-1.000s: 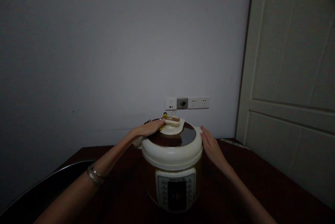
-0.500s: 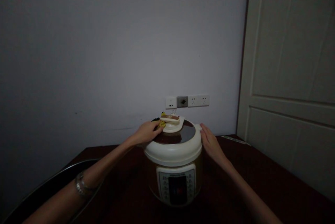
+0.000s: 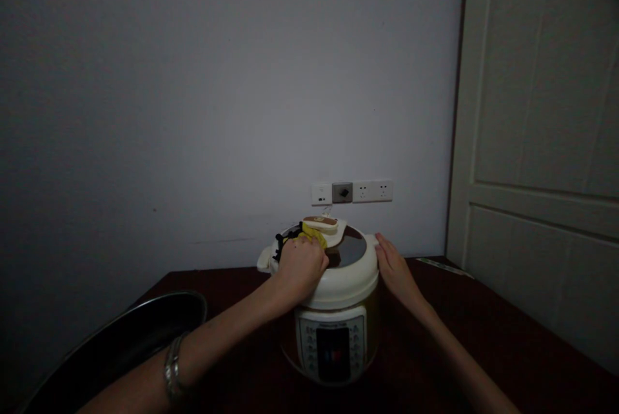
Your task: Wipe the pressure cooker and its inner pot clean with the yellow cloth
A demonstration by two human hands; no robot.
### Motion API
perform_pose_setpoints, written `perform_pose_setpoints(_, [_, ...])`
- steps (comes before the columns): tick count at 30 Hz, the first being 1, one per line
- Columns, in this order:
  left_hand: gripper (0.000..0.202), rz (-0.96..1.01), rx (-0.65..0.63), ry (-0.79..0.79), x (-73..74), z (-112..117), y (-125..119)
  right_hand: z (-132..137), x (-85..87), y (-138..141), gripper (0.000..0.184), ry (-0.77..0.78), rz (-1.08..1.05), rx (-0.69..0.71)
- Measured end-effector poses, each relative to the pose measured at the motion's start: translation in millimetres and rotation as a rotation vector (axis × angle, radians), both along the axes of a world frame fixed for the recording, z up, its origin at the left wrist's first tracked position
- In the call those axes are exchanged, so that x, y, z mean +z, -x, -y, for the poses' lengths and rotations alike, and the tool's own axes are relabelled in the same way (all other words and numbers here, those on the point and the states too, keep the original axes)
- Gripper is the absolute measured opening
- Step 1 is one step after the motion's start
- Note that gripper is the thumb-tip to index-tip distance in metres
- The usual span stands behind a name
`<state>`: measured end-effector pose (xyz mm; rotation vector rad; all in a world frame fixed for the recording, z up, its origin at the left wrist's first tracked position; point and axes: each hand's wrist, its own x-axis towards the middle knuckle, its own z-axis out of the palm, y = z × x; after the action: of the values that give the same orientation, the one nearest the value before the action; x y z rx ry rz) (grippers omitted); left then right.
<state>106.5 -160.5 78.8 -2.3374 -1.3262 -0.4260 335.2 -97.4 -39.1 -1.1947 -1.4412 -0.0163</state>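
Note:
A white and brown electric pressure cooker [image 3: 333, 291] with a dark control panel stands upright in front of me. My left hand [image 3: 302, 266] is closed on a yellow and black cloth [image 3: 314, 233], pressing it against the lid's top beside the white and brown lid handle [image 3: 320, 223]. Part of the cloth is hidden under the fingers. At the cooker's right side, my right hand [image 3: 394, 272] grips the white side handle [image 3: 371, 240], with its fingertips by the rim. The matching left side handle [image 3: 264, 259] shows beyond my left forearm.
A dark pan [image 3: 159, 317] with a shiny rim stands at the left, partly behind my left forearm. Everything stands on a dark red table [image 3: 445, 311]. Wall sockets [image 3: 372, 191] are behind the cooker. A pale panelled door [image 3: 541, 143] is at the right.
My left hand has moved right and nearer over the lid with the cloth, uncovering the left side handle. My right hand stays at its handle. The view has shifted slightly.

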Motion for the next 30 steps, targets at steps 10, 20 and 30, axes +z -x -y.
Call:
perform_pose_setpoints(10, [0.037, 0.055, -0.26, 0.077, 6.0, 13.7, -58.0, 40.9, 40.4, -17.1, 0.063, -0.034, 0.176, 0.083])
perform_pose_setpoints(20, [0.032, 0.727, -0.532, 0.302, 14.3, 25.7, -20.6, 61.6, 107.7, -7.7, 0.025, -0.084, 0.49, 0.394])
perform_pose_setpoints(30, [0.049, 1.126, 0.055, 0.155, -47.5, -62.6, 71.9, -69.8, 152.3, 12.1, 0.037, 0.186, 0.242, 0.145])
